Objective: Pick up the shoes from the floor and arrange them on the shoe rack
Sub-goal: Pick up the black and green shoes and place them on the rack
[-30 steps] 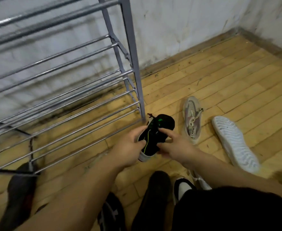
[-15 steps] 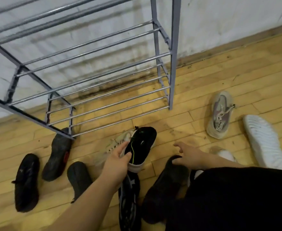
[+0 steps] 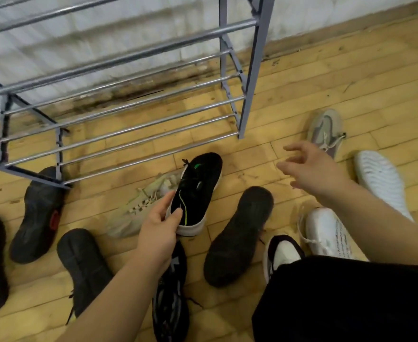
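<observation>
The black shoe (image 3: 198, 191) sits at frame centre, long axis running from lower centre up and slightly right, upper end toward the shoe rack (image 3: 251, 90) (toe or heel: cannot tell). The left hand (image 3: 158, 230) pinches its lower end between thumb and fingers. The right hand (image 3: 314, 169), mid-right, is spread wide and holds nothing. A beige sneaker (image 3: 138, 211) lies just left of the black shoe, partly behind it. An upturned dark shoe (image 3: 240, 235) lies lower right of it.

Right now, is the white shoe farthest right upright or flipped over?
Flipped over: the white shoe lies on the floor with its ridged sole facing up.
</observation>
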`<control>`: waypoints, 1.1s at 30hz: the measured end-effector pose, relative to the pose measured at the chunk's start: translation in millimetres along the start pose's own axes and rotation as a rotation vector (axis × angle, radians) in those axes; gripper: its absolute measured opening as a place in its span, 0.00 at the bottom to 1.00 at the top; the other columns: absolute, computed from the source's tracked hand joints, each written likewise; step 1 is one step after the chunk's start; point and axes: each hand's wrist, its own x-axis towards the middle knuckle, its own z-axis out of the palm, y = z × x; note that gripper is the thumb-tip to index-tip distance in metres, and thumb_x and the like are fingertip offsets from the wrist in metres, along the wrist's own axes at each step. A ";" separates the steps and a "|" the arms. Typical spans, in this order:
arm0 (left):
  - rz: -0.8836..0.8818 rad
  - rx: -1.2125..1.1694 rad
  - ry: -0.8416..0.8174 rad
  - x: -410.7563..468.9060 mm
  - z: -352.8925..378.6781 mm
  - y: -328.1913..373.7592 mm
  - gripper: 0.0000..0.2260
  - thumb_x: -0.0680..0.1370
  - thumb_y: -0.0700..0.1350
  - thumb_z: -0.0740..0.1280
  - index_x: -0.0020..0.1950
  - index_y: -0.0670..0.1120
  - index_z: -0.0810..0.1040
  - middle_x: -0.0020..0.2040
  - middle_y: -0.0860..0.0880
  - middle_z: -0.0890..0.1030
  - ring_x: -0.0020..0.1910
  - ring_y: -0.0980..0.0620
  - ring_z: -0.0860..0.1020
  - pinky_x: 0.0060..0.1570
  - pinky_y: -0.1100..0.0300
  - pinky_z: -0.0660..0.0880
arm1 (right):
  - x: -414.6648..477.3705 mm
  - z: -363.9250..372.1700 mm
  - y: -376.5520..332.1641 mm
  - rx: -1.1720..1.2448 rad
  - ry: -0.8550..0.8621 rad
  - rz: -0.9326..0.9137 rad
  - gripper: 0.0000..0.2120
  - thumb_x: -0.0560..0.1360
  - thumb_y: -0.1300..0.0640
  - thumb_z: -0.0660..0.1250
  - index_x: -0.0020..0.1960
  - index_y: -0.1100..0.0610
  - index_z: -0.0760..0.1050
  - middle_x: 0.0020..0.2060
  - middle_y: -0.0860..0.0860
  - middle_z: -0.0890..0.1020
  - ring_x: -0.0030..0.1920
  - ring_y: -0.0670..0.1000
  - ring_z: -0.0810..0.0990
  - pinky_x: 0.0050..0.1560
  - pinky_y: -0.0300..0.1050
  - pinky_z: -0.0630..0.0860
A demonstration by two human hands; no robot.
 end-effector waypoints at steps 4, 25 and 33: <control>-0.014 -0.020 -0.005 -1.3 6.0 0.0 0.22 0.84 0.38 0.64 0.73 0.61 0.74 0.70 0.51 0.79 0.69 0.47 0.77 0.69 0.41 0.74 | 8.3 39.0 28.6 -0.368 -0.279 0.099 0.43 0.72 0.40 0.75 0.79 0.49 0.59 0.73 0.54 0.70 0.68 0.57 0.73 0.57 0.47 0.73; -0.081 -0.060 -0.025 -20.8 14.1 10.9 0.22 0.84 0.35 0.64 0.74 0.56 0.75 0.62 0.49 0.84 0.61 0.47 0.82 0.63 0.42 0.79 | -63.7 14.1 -36.7 -0.313 -0.275 -0.486 0.35 0.70 0.46 0.78 0.71 0.35 0.64 0.53 0.39 0.77 0.49 0.39 0.78 0.45 0.31 0.77; -0.111 -0.053 -0.014 -22.2 9.0 7.2 0.22 0.84 0.37 0.65 0.69 0.62 0.76 0.61 0.49 0.85 0.59 0.46 0.84 0.60 0.42 0.81 | -76.2 62.1 4.1 -0.531 -0.632 -0.502 0.50 0.67 0.39 0.77 0.79 0.34 0.48 0.56 0.35 0.72 0.52 0.38 0.76 0.47 0.34 0.74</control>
